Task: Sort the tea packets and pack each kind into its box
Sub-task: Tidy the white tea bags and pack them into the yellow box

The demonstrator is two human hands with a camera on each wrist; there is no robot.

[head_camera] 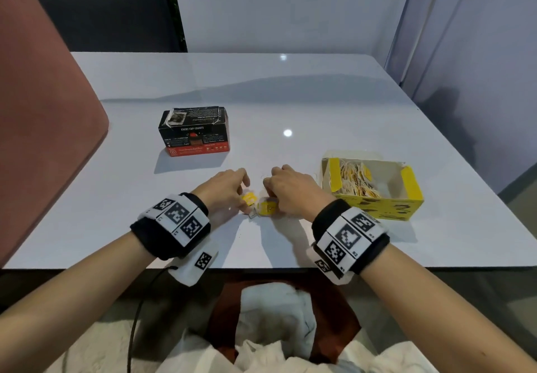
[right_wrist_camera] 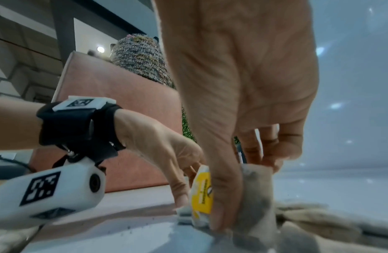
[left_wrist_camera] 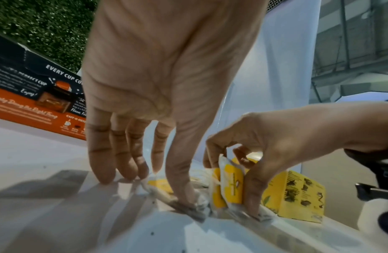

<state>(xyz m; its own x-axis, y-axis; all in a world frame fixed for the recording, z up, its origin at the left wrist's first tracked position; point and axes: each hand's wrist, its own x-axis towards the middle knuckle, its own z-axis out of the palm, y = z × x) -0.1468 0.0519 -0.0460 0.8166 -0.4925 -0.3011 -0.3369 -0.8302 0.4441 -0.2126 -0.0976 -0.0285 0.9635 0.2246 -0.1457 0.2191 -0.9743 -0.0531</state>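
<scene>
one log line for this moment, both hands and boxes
left hand: pinching yellow tea packet | right hand: gripping upright yellow packets | yellow box: open | black box: closed

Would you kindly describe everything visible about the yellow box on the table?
The yellow box is an open cardboard carton with black print on its front and two yellow flaps standing up. It sits upright on the white table, to the right of the right hand, apart from it. Inside, yellow-tagged tea packets fill the left part.
</scene>
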